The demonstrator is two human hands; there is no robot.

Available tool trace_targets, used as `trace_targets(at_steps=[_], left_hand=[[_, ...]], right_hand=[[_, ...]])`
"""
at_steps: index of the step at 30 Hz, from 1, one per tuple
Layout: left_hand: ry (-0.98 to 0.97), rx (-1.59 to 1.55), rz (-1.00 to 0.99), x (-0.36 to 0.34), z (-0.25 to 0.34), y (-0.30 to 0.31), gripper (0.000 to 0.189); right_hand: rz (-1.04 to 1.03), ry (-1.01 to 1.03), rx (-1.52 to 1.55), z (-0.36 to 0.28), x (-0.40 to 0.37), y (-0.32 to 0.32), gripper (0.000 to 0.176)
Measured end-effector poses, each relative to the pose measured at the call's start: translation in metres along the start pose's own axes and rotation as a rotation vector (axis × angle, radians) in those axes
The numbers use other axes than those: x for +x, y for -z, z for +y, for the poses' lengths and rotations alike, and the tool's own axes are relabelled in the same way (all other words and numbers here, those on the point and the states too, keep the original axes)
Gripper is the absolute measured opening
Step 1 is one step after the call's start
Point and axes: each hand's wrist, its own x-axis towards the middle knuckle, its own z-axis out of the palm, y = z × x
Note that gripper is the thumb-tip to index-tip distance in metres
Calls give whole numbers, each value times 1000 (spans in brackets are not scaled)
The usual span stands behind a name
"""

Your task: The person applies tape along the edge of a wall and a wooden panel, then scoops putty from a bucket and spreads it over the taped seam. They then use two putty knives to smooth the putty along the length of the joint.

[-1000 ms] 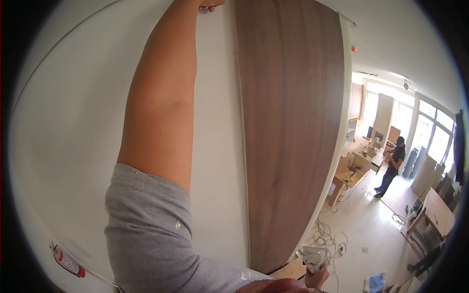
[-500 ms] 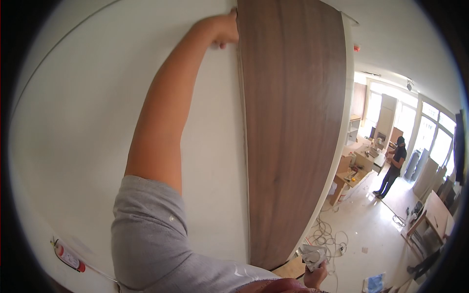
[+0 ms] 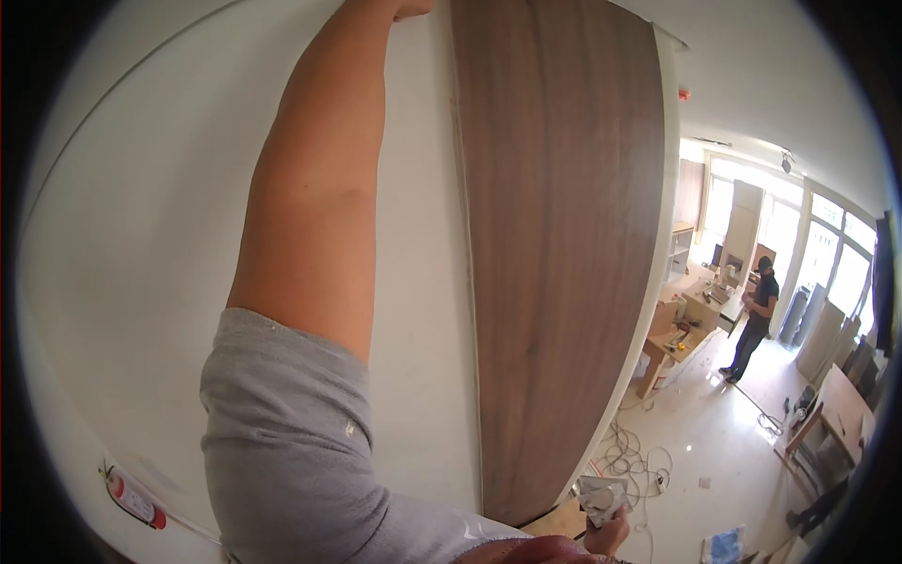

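Observation:
My left arm stretches straight up across a white wall (image 3: 418, 282). Only a small part of my left hand (image 3: 413, 9) shows at the top edge, near the left border of a dark wood-grain panel (image 3: 564, 207); its fingers are mostly cut off by the frame. Low on the right, the fingers of my right hand (image 3: 609, 534) are closed on a flat grey piece smeared with pale paste (image 3: 601, 500). That piece sits close to the panel's lower end.
A fire extinguisher (image 3: 133, 496) is at lower left. Beyond the panel, coiled cables (image 3: 631, 456) lie on the shiny floor, with a cluttered workbench (image 3: 691, 329) behind. A person in dark clothes (image 3: 756, 315) stands there. Boards (image 3: 827, 334) lean at right; a blue item (image 3: 723, 545) lies below.
My left hand has moved up and slightly left, from the panel's edge to the top of the view. My right hand keeps the smeared piece in nearly the same place.

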Motion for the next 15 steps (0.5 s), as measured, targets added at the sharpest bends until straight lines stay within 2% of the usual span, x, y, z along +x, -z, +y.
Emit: trace_targets(at_steps=[3,6,9,12,15], left_hand=[[-245,183,175,2,2,-18,68],[-175,63,176,-11,10,-39,60],[-165,157,77,-14,1,-81,94],[-178,170,-9,-77,10,-99,96],[-172,214,-236,-123,14,-95,87]], right_hand=[[35,-5,-32,-6,-12,-10,43],[48,-10,-43,-8,-20,-17,43],[27,-7,-52,-10,-21,-21,43],[-4,5,-63,-13,-23,-28,44],[-69,38,-90,-18,-33,-40,44]])
